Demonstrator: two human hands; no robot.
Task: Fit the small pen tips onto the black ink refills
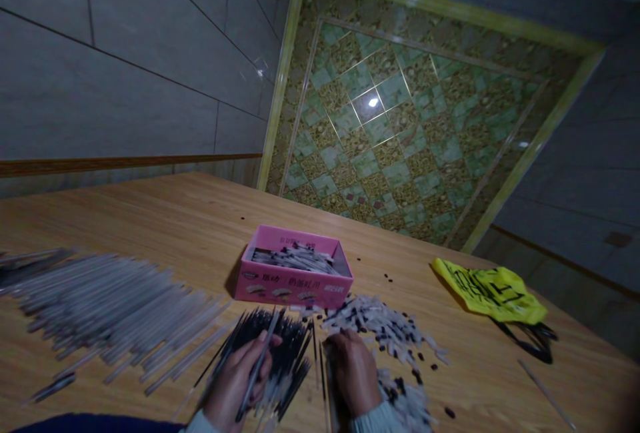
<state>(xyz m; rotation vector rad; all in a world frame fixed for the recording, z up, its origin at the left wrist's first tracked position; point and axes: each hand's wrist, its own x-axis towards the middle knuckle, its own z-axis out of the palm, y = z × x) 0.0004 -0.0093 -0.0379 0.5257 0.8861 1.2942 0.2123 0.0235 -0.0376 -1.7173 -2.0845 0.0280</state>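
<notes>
My left hand (245, 380) is closed around a thin grey pen-like stick (259, 370), which slants up past the fingertips. Under and beyond it lies a heap of thin dark sticks (295, 336) with pale ends. My right hand (353, 373) is curled, fingers bent down beside a few dark sticks standing out to its left; its fingertips are partly hidden, and I cannot make out what they hold. Close to its right spreads a pile of small whitish pieces mixed with black bits (383, 326).
A pink open box (295, 290) filled with thin pale and dark pieces stands ahead. Many clear tubes (120, 306) lie on the left of the wooden table (165, 213). To the right are a yellow bag (493, 293) with black straps and a single thin stick (545, 393).
</notes>
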